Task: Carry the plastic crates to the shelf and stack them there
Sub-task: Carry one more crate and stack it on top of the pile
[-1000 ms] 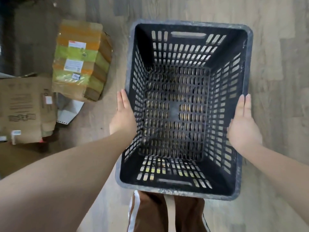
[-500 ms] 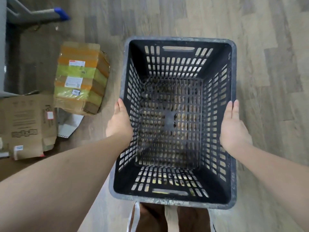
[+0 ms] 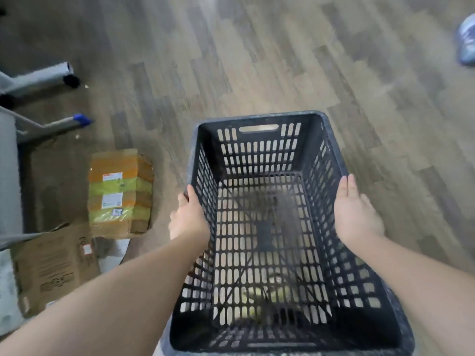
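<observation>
A black slotted plastic crate is held up off the wooden floor in front of me, empty, open side up. My left hand presses flat against the outside of its left wall, thumb on the rim. On the opposite side my right hand clasps the right wall at the rim. The floor and my feet show blurred through the slotted bottom. No shelf is in view.
A taped cardboard parcel lies on the floor to the left, with a flattened carton nearer me. Metal legs, one with a blue tip, stick out at far left. A grey-blue shoe is at the top right edge.
The crate has come up off the floor and tilted slightly toward me in both hands. My view has swung forward, so more floor, the metal legs and the shoe now show.
</observation>
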